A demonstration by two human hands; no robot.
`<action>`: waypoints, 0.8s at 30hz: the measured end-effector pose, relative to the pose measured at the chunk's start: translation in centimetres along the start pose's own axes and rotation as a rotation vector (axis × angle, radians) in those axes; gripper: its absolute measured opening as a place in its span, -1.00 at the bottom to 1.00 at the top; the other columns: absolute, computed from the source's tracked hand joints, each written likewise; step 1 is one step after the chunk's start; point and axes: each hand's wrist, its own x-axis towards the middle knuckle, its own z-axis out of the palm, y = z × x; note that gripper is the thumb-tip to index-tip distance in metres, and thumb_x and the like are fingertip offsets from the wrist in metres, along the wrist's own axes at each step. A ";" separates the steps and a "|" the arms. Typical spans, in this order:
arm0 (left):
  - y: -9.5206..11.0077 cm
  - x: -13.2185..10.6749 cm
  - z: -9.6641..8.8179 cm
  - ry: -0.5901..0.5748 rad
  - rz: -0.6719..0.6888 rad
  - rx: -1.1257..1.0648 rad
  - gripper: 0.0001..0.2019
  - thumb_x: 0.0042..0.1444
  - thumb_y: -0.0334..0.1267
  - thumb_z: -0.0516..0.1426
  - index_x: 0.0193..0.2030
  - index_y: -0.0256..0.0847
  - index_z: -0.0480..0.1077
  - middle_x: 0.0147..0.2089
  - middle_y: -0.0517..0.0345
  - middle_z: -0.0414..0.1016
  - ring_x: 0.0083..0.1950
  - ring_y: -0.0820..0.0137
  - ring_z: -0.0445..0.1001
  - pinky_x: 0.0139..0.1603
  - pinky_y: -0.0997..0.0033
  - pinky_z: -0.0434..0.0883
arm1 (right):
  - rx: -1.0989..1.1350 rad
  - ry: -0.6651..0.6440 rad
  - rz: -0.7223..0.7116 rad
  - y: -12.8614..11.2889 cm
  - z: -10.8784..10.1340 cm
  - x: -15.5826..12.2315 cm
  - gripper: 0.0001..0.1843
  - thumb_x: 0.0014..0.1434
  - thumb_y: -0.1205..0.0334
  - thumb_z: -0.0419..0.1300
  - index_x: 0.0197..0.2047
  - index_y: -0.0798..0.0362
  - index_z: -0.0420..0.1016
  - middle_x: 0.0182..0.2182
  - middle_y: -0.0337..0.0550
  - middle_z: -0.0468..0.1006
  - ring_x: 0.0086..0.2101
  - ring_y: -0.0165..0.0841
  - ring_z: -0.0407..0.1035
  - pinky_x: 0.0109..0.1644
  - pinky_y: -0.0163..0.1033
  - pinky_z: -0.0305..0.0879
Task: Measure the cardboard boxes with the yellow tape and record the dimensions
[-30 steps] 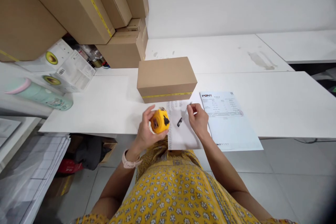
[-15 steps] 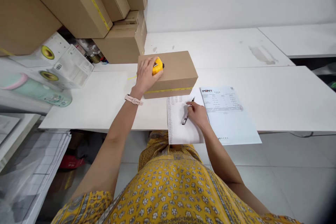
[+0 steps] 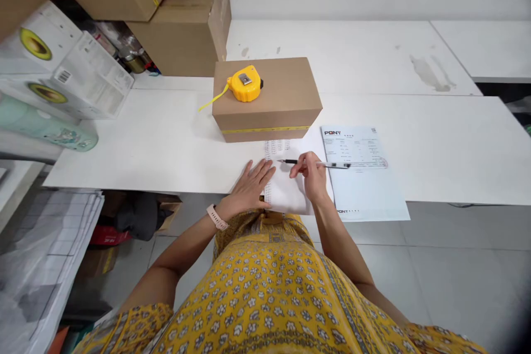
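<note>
My right hand (image 3: 312, 177) grips a pen (image 3: 334, 165) above a spiral notebook (image 3: 288, 196), its dark tip pointing left. Spread flat at the notebook's left edge, with its fingertips on the page, is my left hand (image 3: 252, 183). Rows of small writing run along the top of the page. Behind the notebook is a closed cardboard box (image 3: 286, 91) with a yellow strip along its front. A yellow tape measure (image 3: 246, 84) rests on top of the box, a short length of its blade sticking out over the left edge.
A printed sheet (image 3: 369, 188) lies to the right of the notebook. Stacked cartons (image 3: 178, 33), white avocado-print boxes (image 3: 89, 77) and a mint green bottle (image 3: 70, 133) stand at the left. The white table's (image 3: 448, 160) front edge is close to my body.
My left hand has let go of the tape measure, leaving it on the box, and has come down to the notebook. In my right hand the pen has turned from upright to nearly level.
</note>
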 end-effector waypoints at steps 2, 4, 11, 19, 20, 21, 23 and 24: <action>-0.3 0.1 -0.5 -0.046 0.014 0.034 0.10 0.15 -0.01 0.33 0.61 -0.32 -0.26 0.64 -0.32 -0.23 0.66 -0.06 -0.27 0.59 -0.27 -0.25 | -0.019 -0.039 0.037 0.9 1.6 1.4 -0.28 0.29 -0.51 -0.16 -0.14 -0.04 0.42 -0.52 -0.18 0.58 -0.41 -0.26 0.55 -0.19 -0.10 0.50; -0.6 0.2 -0.8 -0.062 0.027 0.050 0.08 0.13 -0.21 0.31 0.61 -0.29 -0.27 0.64 -0.27 -0.19 0.66 -0.01 -0.25 0.60 -0.23 -0.23 | -0.026 -0.071 0.042 1.7 2.8 2.5 -0.22 0.28 -0.51 -0.16 -0.01 0.00 0.46 -0.35 -0.08 0.65 -0.25 -0.22 0.59 -0.08 -0.06 0.50; -0.1 0.2 -1.2 -0.012 -0.032 0.008 -0.12 0.09 -0.50 0.12 0.57 -0.23 -0.04 0.64 -0.09 -0.10 0.65 0.12 -0.14 0.61 -0.16 -0.18 | -0.179 0.057 -0.107 3.1 3.5 2.8 -0.63 0.21 -0.16 0.26 -0.27 -0.03 0.39 -0.41 -0.26 0.49 -0.38 -0.37 0.36 -0.21 -0.20 0.35; 0.1 0.1 -1.3 0.041 -0.054 -0.018 -0.18 0.05 -0.56 0.06 0.51 -0.26 0.10 0.62 -0.06 -0.01 0.63 0.11 -0.06 0.61 -0.14 -0.14 | -0.297 0.069 -0.112 3.2 3.5 2.8 -0.69 0.23 -0.06 0.22 -0.33 -0.06 0.25 -0.51 -0.35 0.35 -0.49 -0.43 0.20 -0.34 -0.24 0.20; 0.1 0.2 -1.3 0.041 -0.052 -0.018 -0.18 0.06 -0.57 0.05 0.51 -0.26 0.10 0.62 -0.06 -0.01 0.63 0.12 -0.06 0.61 -0.14 -0.13 | -0.315 0.082 -0.101 3.2 3.6 2.8 -0.69 0.22 -0.05 0.22 -0.35 -0.06 0.24 -0.53 -0.36 0.33 -0.50 -0.43 0.18 -0.36 -0.25 0.18; 0.1 0.1 -1.3 0.041 -0.050 -0.019 -0.19 0.06 -0.56 0.05 0.52 -0.26 0.09 0.62 -0.06 -0.01 0.63 0.12 -0.06 0.61 -0.14 -0.14 | -0.328 0.092 -0.097 3.3 3.6 2.8 -0.68 0.22 -0.04 0.22 -0.37 -0.06 0.22 -0.55 -0.37 0.31 -0.51 -0.43 0.16 -0.37 -0.25 0.16; 0.1 0.1 -1.3 0.041 -0.047 -0.022 -0.19 0.07 -0.56 0.04 0.52 -0.26 0.09 0.62 -0.07 0.00 0.63 0.12 -0.07 0.61 -0.14 -0.14 | -0.334 0.104 -0.106 3.3 3.7 2.8 -0.69 0.21 -0.02 0.22 -0.40 -0.06 0.21 -0.57 -0.38 0.28 -0.51 -0.43 0.14 -0.38 -0.26 0.14; 0.1 0.1 -1.3 0.042 -0.047 -0.024 -0.19 0.08 -0.56 0.04 0.52 -0.26 0.09 0.62 -0.07 0.00 0.63 0.12 -0.07 0.61 -0.14 -0.14 | -0.332 0.108 -0.114 3.3 3.7 2.7 -0.69 0.20 -0.01 0.21 -0.41 -0.06 0.21 -0.58 -0.38 0.28 -0.51 -0.43 0.14 -0.38 -0.26 0.13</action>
